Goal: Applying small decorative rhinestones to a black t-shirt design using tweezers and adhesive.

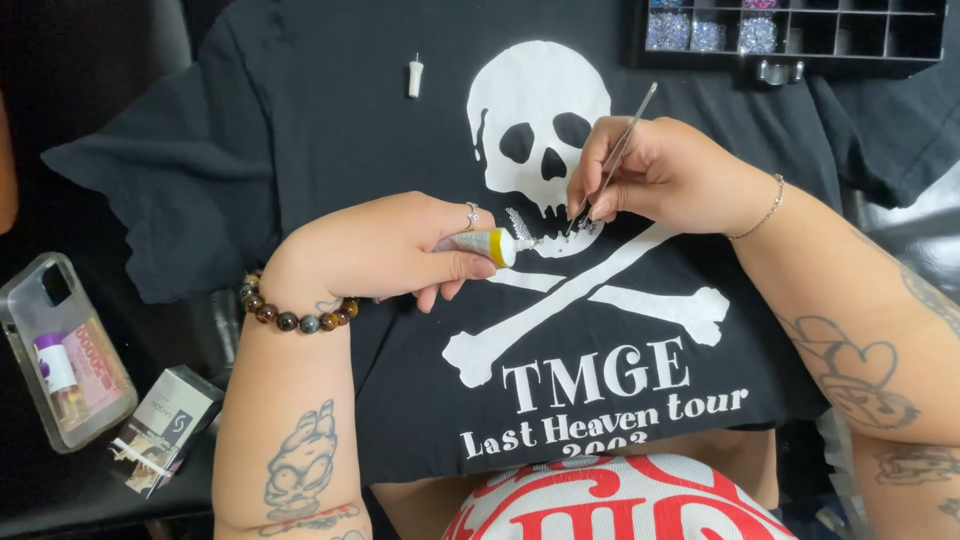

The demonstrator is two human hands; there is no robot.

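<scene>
A black T-shirt with a white skull and crossbones print lies spread out in front of me. My left hand grips a small yellow-tipped glue tube, its nozzle pointing at the skull's jaw. My right hand pinches thin metal tweezers whose tip touches the jaw, where small clear rhinestones sit in a row. A beaded bracelet is on my left wrist, a thin chain on my right.
A black compartment box with sparkling rhinestones stands at the top right. A white glue cap rests on the shirt's upper part. At the left lie a clear phone case and a small grey carton.
</scene>
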